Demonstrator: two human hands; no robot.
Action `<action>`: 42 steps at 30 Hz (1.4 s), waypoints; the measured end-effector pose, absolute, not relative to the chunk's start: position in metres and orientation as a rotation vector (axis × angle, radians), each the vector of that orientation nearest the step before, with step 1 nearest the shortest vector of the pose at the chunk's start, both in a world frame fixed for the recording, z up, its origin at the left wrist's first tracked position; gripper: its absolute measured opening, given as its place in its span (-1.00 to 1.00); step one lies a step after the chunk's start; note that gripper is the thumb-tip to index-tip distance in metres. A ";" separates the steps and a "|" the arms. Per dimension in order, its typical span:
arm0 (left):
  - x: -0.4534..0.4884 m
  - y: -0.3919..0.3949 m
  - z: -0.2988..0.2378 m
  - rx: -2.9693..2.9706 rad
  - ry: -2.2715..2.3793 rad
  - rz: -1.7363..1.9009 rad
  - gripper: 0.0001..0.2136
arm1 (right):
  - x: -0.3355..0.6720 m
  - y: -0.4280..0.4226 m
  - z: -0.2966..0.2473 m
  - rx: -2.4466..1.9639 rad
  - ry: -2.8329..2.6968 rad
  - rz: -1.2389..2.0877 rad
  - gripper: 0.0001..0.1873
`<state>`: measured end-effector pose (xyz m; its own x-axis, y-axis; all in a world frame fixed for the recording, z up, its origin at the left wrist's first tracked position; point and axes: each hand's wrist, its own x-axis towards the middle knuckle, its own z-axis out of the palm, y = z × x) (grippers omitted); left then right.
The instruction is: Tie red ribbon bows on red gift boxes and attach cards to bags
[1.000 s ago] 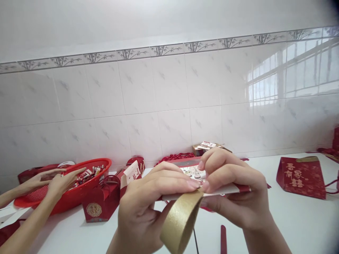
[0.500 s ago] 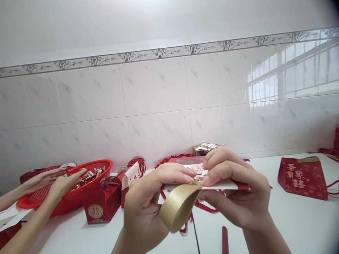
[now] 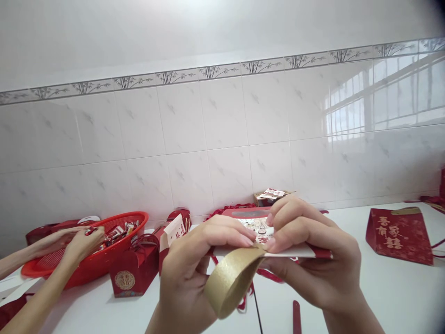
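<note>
Gold strap (image 3: pixel 231 280) is looped from the camera-side edge of the red-and-white card (image 3: pixel 260 226), above the white tabletop (image 3: pixel 406 297); it is pinched, apparently, by the nearer left hand (image 3: pixel 193 266), the crosswise card by the right hand (image 3: pixel 330 264).

We are hiding much of the printed carton (image 3: pixel 260 227) beyond the gold loop (image 3: pixel 222 278) and seeing an edge-cropped red cord (image 3: pixel 439 243) far right of that loop.

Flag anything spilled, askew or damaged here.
Nothing stands out. The shiny gold strip curves smoothly with no visible tear, and the small wrapped pieces sit inside the red plastic basket.
</note>
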<state>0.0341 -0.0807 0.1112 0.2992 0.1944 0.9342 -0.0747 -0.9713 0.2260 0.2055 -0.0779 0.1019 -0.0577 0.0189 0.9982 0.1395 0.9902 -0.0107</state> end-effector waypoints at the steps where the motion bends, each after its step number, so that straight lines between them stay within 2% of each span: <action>1: 0.033 -0.081 0.111 2.333 0.121 1.701 -0.89 | 0.205 -0.078 0.102 -0.122 -1.631 -0.103 -0.89; 10: 0.014 -0.081 0.113 2.319 0.220 1.391 -0.87 | 0.198 -0.079 0.101 -0.093 -1.716 -0.107 -0.95; 22: 0.025 -0.081 0.116 2.352 0.222 1.618 -0.92 | 0.201 -0.080 0.099 -0.170 -1.673 -0.010 -0.90; 25: 0.024 -0.079 0.116 2.337 0.277 1.626 -0.92 | 0.202 -0.080 0.100 -0.250 -1.705 0.093 -0.82; 30: 0.024 -0.077 0.116 2.404 0.420 1.603 -0.85 | 0.207 -0.080 0.102 -0.315 -1.802 0.128 -0.49; 42: 0.025 -0.076 0.116 2.366 0.427 1.589 -0.86 | 0.203 -0.078 0.101 -0.255 -1.789 0.152 -0.72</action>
